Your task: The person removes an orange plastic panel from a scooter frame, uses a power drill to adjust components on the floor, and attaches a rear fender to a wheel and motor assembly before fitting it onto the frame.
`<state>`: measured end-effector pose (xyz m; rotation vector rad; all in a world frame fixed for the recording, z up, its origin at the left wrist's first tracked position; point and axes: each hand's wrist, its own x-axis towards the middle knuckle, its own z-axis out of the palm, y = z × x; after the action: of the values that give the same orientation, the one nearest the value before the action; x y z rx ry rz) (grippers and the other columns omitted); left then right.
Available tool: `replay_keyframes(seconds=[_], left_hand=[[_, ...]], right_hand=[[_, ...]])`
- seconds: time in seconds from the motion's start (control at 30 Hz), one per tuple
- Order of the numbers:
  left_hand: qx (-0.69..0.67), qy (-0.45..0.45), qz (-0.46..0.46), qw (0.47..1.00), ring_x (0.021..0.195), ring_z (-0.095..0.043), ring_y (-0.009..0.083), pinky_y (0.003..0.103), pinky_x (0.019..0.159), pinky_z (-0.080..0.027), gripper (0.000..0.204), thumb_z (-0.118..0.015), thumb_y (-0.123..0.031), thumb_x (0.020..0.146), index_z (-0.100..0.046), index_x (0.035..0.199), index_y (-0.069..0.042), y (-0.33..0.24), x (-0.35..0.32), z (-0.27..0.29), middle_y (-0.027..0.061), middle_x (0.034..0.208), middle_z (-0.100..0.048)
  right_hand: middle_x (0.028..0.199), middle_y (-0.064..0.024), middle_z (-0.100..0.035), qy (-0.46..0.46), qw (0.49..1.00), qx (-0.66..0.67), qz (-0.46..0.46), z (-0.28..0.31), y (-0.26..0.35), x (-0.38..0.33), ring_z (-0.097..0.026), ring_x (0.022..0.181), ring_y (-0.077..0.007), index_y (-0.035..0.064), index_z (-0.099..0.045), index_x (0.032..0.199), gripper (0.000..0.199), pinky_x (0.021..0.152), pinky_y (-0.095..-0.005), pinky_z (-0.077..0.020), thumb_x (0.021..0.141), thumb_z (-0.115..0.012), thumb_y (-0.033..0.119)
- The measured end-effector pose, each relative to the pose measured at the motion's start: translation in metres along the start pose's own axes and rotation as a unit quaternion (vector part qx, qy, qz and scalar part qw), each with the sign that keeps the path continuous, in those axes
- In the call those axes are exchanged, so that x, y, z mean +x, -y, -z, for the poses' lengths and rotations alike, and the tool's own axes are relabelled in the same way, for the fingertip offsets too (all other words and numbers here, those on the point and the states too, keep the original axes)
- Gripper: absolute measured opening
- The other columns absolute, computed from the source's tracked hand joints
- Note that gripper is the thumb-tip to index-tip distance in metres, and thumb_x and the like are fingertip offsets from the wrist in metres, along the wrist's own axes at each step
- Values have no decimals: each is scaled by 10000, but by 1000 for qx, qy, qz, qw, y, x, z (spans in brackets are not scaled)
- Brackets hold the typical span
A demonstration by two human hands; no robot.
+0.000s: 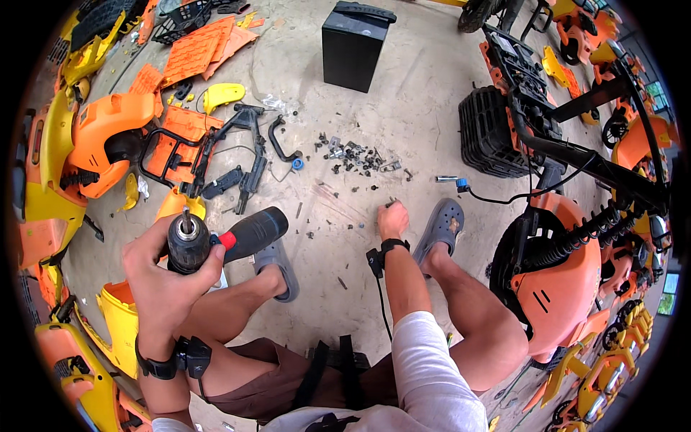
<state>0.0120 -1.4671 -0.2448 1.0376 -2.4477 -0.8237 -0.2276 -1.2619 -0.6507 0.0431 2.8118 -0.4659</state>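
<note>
My left hand (158, 270) grips a cordless drill (253, 235) around its head, behind the chuck. The bit points up toward me, and the dark handle with a red part sticks out to the right. My right hand (392, 219) is down at the floor between my feet, its fingers pinched together. A small dark thing shows at the fingertips, too small to name. Just beyond that hand lies a loose pile of screws and small metal parts (360, 157), with several strays scattered nearer to me.
A black box with a handle (353, 54) stands beyond the screws. Orange and yellow plastic panels (198, 54) and a dark metal frame (245, 158) lie at left. At right are a scooter body (554, 281), a black basket (489, 133) and a cable with a blue connector (462, 185).
</note>
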Motion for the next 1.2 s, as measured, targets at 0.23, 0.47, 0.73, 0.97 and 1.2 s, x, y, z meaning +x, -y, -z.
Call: replay_keyframes(seconds=[0.23,0.47,0.73,0.97,1.2], left_hand=[[-7,8,1,1000,640,-539,80,239,636,-462,321,-786,-127,640,-623,874,21,-7,1,-2,19,687,-581],[16,3,-28,999,636,-534,78,236,622,-454,252,-744,-76,679,-616,877,11,-6,-7,-2,15,714,-604],[-2,7,-32,999,647,-510,84,236,627,-432,263,-743,-79,683,-619,893,20,-6,-7,-8,18,733,-580],[17,-6,-52,998,653,-506,92,244,634,-434,286,-754,-83,677,-613,899,30,-3,-7,-9,28,734,-574],[7,3,-36,999,653,-517,95,248,629,-440,276,-753,-75,677,-612,890,29,-7,-7,-6,36,737,-585]], right_hand=[[925,-202,-681,35,999,13,4,3,-11,-2,-653,910,-367,35,-652,960,331,814,-448,-514,713,-668,255],[949,-198,-675,77,995,-5,59,7,-14,-14,-652,920,-359,32,-613,1002,395,803,-466,-511,723,-687,301],[951,-171,-683,128,983,-48,119,-6,-19,-35,-658,909,-342,45,-595,1032,429,796,-445,-519,738,-692,342],[952,-205,-678,142,984,-39,97,-2,-16,-34,-652,908,-358,33,-613,1030,434,806,-446,-513,749,-643,362],[913,-224,-671,114,988,7,105,5,-19,-39,-645,892,-377,14,-586,993,393,802,-461,-504,769,-602,336]])
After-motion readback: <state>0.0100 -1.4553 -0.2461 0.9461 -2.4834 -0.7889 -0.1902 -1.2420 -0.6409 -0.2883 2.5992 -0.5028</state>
